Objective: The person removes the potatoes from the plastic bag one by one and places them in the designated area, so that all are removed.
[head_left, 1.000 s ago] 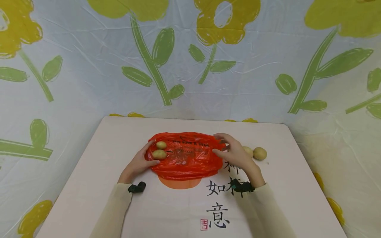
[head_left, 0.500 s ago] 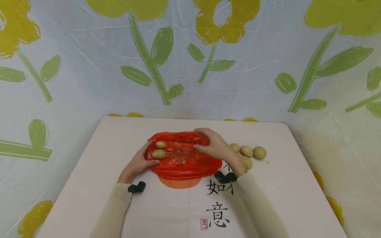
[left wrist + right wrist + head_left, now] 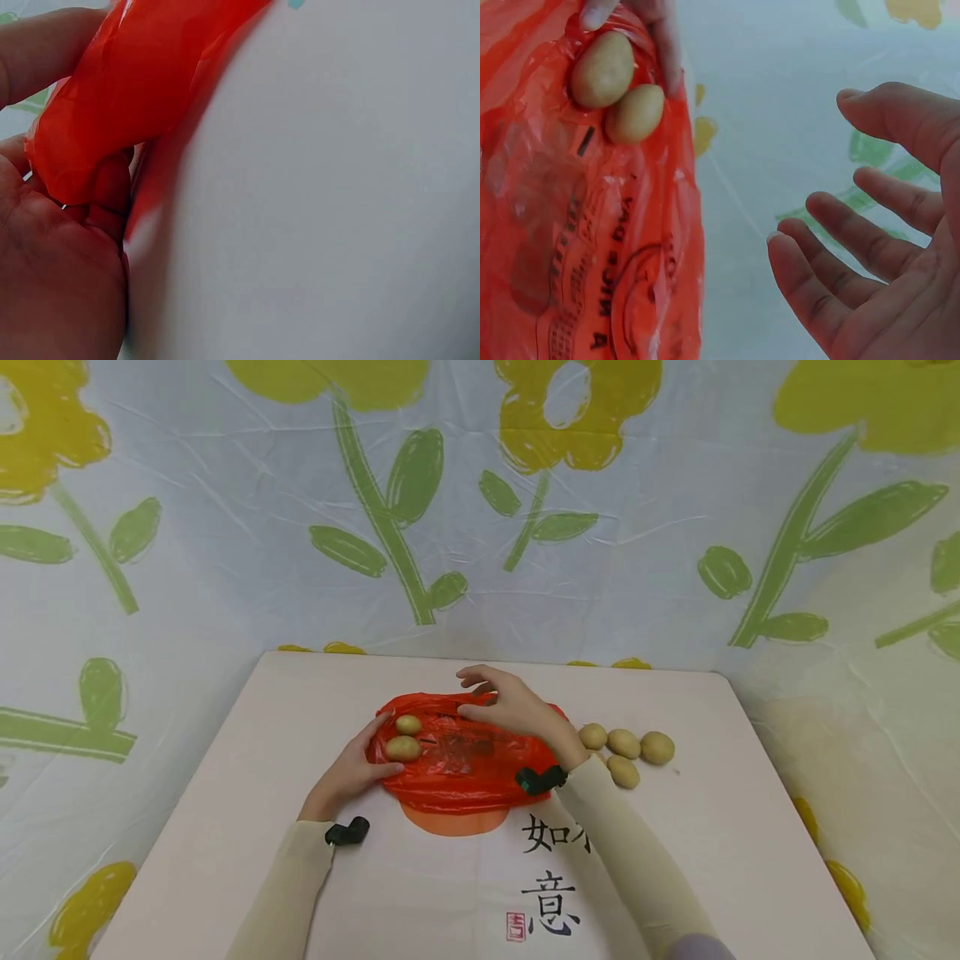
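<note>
A red plastic bag with dark printing lies flat on the table. Two potatoes, a larger one and a smaller one, rest at its left end. My left hand holds that end; in the left wrist view the curled fingers have the red plastic between them and the thumb. Above the back edge of the bag hovers my right hand, its fingers loosely bent and apart, nothing held. The right wrist view shows both potatoes, the bag and the spread right-hand fingers.
Several potatoes sit in a group right of the bag, one partly hidden by the right forearm. The pale table mat has an orange circle under the bag and black characters. Flower-printed cloth hangs behind and at both sides.
My right hand has moved left and back from the right end of the bag, uncovering the potatoes at the right. The left hand and the two potatoes beside it stay put.
</note>
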`<state>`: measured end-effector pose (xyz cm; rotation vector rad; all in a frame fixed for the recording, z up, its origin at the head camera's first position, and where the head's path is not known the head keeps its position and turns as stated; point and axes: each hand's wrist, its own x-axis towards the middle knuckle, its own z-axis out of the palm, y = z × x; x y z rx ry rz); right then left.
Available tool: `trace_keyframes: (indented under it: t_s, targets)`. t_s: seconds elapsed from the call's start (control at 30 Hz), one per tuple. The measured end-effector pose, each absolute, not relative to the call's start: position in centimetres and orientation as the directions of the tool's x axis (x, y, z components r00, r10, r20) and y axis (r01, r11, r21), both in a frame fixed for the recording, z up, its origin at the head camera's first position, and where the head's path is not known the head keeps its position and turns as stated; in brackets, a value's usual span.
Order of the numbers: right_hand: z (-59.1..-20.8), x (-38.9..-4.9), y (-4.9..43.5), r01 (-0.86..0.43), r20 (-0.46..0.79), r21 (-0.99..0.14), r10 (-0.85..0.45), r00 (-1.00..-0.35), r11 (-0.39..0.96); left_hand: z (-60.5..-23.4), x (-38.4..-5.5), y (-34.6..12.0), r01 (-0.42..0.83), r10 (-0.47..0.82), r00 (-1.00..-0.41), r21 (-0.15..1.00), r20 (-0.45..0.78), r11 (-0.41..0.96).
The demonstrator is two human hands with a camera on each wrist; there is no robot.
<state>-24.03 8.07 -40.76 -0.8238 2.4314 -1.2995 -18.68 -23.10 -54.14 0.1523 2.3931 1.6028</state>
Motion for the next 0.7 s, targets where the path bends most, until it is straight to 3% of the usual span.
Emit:
trace_keyframes:
  t_s: [0.47, 0.7]
  targets:
    - [-44.7, -26.1, 3.7, -0.325, -0.091, -0.828, -0.682, -0.726, 0.457, -54.4, -18.7, -23.4, 0.004, 0.252, -0.962, 0.921, -0.102, 0.389]
    - [-46.6, -26.2, 1.7, -0.325, -0.109, -0.809, -0.67, -0.734, 0.489, -54.2, -18.7, -23.4, -0.022, 0.233, -0.964, 0.915, -0.127, 0.403]
